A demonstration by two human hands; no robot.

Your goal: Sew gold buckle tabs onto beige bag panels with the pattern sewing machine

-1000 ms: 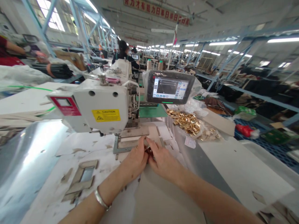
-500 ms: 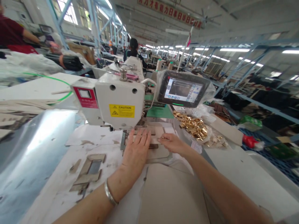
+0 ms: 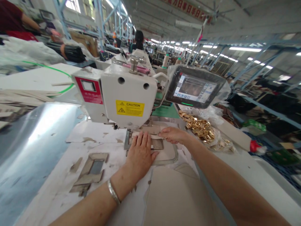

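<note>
The narrow beige strip (image 3: 155, 137) runs between the fingertips of both hands, above a flat beige rounded-corner panel (image 3: 168, 154). The left hand (image 3: 141, 153) lies flat, fingers straight and close together, thumb apart. The right hand (image 3: 175, 135) has thumb and fingers clamped on the strip's right end. Beyond the left fingertips stands a white boxy sewing-machine head (image 3: 131, 91).

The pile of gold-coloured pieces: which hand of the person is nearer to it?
Right. The right hand is a little to the left of the pile of gold-coloured pieces; the left hand is farther left and closer to the camera.
</note>
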